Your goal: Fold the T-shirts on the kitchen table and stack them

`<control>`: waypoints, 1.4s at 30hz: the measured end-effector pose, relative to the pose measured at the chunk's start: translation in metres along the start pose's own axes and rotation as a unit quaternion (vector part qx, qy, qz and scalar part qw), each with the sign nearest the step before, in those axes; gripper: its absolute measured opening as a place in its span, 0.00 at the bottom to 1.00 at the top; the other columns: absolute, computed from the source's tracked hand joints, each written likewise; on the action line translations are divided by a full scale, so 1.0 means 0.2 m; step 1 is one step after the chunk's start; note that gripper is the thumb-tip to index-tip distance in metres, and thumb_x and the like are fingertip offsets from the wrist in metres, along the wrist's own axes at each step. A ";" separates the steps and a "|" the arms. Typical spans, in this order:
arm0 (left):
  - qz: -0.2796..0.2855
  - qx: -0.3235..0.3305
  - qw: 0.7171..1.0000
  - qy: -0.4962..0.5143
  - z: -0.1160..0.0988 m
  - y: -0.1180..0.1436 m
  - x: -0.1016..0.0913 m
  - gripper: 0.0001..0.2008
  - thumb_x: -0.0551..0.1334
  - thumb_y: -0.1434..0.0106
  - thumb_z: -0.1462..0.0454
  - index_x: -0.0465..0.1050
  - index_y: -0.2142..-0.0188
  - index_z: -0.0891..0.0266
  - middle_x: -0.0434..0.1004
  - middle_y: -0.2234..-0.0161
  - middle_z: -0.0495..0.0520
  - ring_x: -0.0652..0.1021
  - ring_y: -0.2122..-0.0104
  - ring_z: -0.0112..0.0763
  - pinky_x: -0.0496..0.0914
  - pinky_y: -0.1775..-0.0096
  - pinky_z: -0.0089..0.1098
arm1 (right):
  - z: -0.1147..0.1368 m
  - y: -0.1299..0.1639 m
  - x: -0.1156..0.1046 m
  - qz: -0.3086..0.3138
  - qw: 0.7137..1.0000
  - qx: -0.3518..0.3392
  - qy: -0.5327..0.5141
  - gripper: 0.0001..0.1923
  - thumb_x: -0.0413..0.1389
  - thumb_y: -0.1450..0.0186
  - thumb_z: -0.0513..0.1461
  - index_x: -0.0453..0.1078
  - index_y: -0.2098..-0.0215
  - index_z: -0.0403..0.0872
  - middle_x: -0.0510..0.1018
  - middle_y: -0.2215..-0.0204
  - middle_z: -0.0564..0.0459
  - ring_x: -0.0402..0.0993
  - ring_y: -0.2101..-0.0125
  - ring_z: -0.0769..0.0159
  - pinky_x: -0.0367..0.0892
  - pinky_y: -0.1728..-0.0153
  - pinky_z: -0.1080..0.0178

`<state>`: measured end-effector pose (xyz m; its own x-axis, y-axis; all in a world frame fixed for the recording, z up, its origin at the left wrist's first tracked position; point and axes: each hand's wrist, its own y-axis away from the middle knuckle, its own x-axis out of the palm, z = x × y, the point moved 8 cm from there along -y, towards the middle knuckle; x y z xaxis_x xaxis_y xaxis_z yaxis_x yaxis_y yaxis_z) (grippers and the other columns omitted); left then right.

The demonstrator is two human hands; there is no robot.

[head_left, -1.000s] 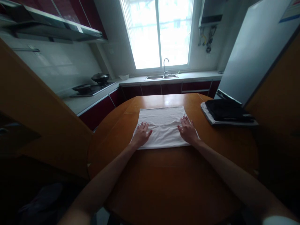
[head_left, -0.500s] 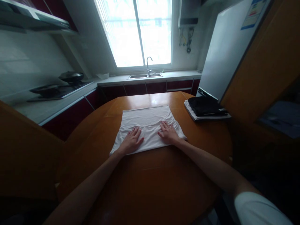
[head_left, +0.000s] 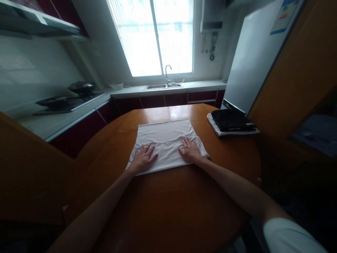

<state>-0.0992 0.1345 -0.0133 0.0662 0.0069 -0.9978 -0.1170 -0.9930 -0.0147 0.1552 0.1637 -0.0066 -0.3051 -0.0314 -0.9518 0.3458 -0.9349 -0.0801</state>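
White cloth [head_left: 168, 153]: patches under left hand [head_left: 143, 160] and right hand [head_left: 190, 151] hidden. Left forearm [head_left: 97, 207] and the sleeve [head_left: 286, 232] behind the right hand run off the bottom edge. Right of the hands, black cloth [head_left: 228, 118] covers most of the white layer [head_left: 215, 125] beneath; its tag [head_left: 250, 124] too small to read. Beyond the hands, window [head_left: 142, 38] top cropped, outdoors lost in glare.

Looking across a home kitchen: facing a sink [head_left: 156, 87] and tap [head_left: 166, 74] below a window [head_left: 173, 42], finding pans [head_left: 82, 87] on a stove [head_left: 80, 102] under a hood [head_left: 52, 28] at left, and seeing a fridge [head_left: 255, 56] at right.
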 end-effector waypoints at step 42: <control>-0.019 0.160 0.971 0.174 0.21 0.42 -0.40 0.23 0.64 0.36 0.47 0.78 0.48 0.56 0.76 0.45 0.58 0.77 0.47 0.43 0.71 0.43 0.39 | -0.28 0.23 -0.34 -0.123 0.962 -0.199 -0.142 0.17 0.52 0.29 0.44 0.77 0.47 0.50 0.70 0.38 0.44 0.68 0.39 0.53 0.63 0.38 0.49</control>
<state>-0.1560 0.0556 0.0624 0.4010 -0.0528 -0.9146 -0.4068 -0.9048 -0.1261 0.2412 0.1433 0.0380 -0.6318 0.0260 -0.7747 0.5273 -0.7181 -0.4542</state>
